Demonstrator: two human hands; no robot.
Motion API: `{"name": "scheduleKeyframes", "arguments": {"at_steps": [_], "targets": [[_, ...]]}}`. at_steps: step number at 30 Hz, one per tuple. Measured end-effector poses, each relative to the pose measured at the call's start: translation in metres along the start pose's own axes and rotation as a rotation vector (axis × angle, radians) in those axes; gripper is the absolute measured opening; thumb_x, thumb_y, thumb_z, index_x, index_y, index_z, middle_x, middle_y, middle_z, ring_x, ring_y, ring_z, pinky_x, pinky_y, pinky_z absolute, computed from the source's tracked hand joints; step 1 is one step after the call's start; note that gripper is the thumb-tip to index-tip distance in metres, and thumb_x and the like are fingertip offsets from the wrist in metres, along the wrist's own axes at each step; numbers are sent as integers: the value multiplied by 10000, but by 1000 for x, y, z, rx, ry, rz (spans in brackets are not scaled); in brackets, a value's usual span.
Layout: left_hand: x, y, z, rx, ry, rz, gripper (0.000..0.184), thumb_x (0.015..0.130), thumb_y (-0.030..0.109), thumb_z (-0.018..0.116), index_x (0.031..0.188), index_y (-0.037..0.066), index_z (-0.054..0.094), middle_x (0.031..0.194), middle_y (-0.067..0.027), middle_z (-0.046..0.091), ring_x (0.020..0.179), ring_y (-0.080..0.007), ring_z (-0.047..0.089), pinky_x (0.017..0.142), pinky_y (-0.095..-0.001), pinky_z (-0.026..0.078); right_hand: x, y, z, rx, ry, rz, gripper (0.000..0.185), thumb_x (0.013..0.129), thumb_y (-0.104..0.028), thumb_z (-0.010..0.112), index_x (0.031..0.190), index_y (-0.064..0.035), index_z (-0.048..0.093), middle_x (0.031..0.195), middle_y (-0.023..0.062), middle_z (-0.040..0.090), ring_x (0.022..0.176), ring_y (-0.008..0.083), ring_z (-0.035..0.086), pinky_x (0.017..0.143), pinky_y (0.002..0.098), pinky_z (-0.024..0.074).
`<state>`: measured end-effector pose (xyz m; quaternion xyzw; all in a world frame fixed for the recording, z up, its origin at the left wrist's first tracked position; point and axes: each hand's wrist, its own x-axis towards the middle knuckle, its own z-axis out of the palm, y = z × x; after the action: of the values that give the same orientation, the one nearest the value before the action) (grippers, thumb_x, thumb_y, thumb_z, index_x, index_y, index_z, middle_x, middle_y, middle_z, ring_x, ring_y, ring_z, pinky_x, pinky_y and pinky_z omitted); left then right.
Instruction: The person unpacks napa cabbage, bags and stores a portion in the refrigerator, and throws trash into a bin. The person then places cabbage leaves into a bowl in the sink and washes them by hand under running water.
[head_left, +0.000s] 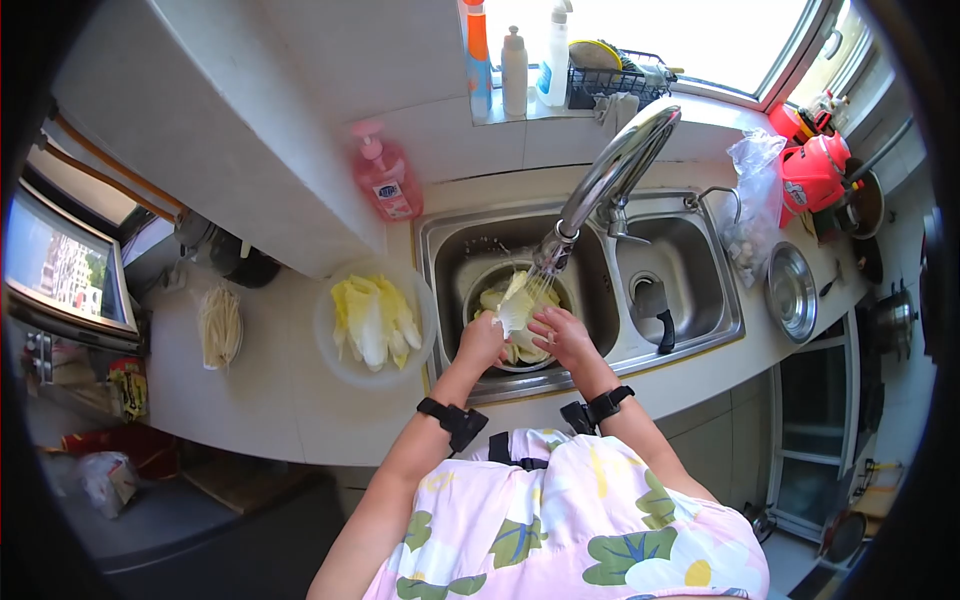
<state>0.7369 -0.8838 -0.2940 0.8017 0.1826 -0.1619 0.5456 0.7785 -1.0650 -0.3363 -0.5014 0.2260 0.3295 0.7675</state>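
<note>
Water runs from the faucet [570, 225] onto a pale cabbage leaf [517, 305] above a metal bowl [472, 292] in the left sink basin. My left hand [483, 340] is closed on the leaf's left side. Beside the leaf's right edge is my right hand [562, 335], its fingers curved; whether they grip the leaf is hard to tell. More leaves lie in the bowl below. Left of the sink, a translucent bowl [325, 350] holds several yellow-white cabbage leaves [372, 318].
A pink soap bottle [388, 180] stands behind the translucent bowl. White noodle-like strands [219, 326] lie farther left. In the right basin rests a black-handled cleaver [655, 308]. A metal plate [792, 292], plastic bag [755, 200] and red jug [812, 178] are at right.
</note>
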Motion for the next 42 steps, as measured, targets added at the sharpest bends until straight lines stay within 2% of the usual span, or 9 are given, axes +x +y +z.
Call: {"name": "scheduleKeyframes", "arguments": {"at_steps": [6, 8, 12, 20, 25, 28, 36, 38, 42], "targets": [[3, -24, -17, 349, 157, 168, 225, 944, 178, 432, 1037, 12, 553, 729, -99, 647, 462, -163, 591, 409, -288, 480, 13, -1, -19, -288, 141, 20, 503, 869, -242, 610, 1317, -78, 450, 1302, 97, 496, 1069, 244, 570, 860, 406, 466], [-16, -12, -43, 38, 243, 134, 217, 966, 198, 437, 1047, 30, 548, 739, -88, 645, 451, -134, 570, 407, -257, 462, 23, -2, -30, -1047, 222, -250, 469, 809, -236, 658, 1229, -63, 540, 1319, 136, 473, 1068, 294, 571, 888, 403, 466], [-48, -23, -96, -259, 484, 7, 217, 993, 195, 407, 1072, 34, 528, 736, -74, 643, 430, -86, 540, 379, -227, 435, 44, 9, -39, -1363, 177, -521, 439, 759, -223, 688, 1154, -56, 594, 1304, 189, 460, 1051, 338, 570, 925, 400, 455], [-86, -71, -132, 502, 904, 93, 507, 793, 62, 648, 1264, 25, 464, 1256, -214, 462, 1190, -366, 443, 1009, -447, 374, 80, 31, 2, -1848, -81, -330, 613, 794, -312, 660, 1342, -147, 440, 1405, 247, 358, 1194, 391, 479, 935, 447, 456], [-88, -48, -103, 464, 875, 171, 553, 754, 16, 655, 1270, 23, 457, 1278, -186, 443, 1223, -366, 411, 1020, -438, 368, 116, 59, -5, -2072, -304, -608, 650, 797, -301, 634, 1394, -193, 401, 1508, 234, 205, 1377, 411, 235, 1128, 483, 212], [-81, -38, -82, 442, 789, 208, 525, 759, 19, 652, 1252, 22, 473, 1255, -185, 459, 1200, -363, 435, 1014, -430, 375, 115, 46, -1, -2101, -337, -543, 580, 815, -243, 590, 1364, -143, 434, 1460, 228, 320, 1344, 389, 320, 1110, 467, 261], [-61, -14, -46, 340, 565, 364, 349, 777, 53, 654, 1117, 37, 579, 1150, -137, 557, 1122, -335, 500, 960, -415, 414, 167, 50, -53, -1644, -26, -696, 317, 840, -104, 537, 1154, -62, 530, 1083, 212, 615, 935, 356, 645, 788, 429, 535], [-54, -12, -41, 502, 551, 469, 322, 786, 83, 650, 1099, 42, 587, 1125, -120, 574, 1098, -330, 516, 934, -411, 431, 108, -2, -24, -698, 71, -90, 449, 819, -52, 588, 1235, -40, 418, 1011, 200, 612, 931, 309, 654, 749, 392, 563], [-36, 4, -23, 469, 551, 559, 307, 787, 105, 644, 1087, 52, 598, 1095, -111, 590, 1092, -331, 516, 922, -416, 436, 61, -18, -22, -85, -1, 50, 567, 890, -22, 532, 1359, -31, 214, 1131, 207, 544, 944, 309, 643, 759, 380, 572]]}}
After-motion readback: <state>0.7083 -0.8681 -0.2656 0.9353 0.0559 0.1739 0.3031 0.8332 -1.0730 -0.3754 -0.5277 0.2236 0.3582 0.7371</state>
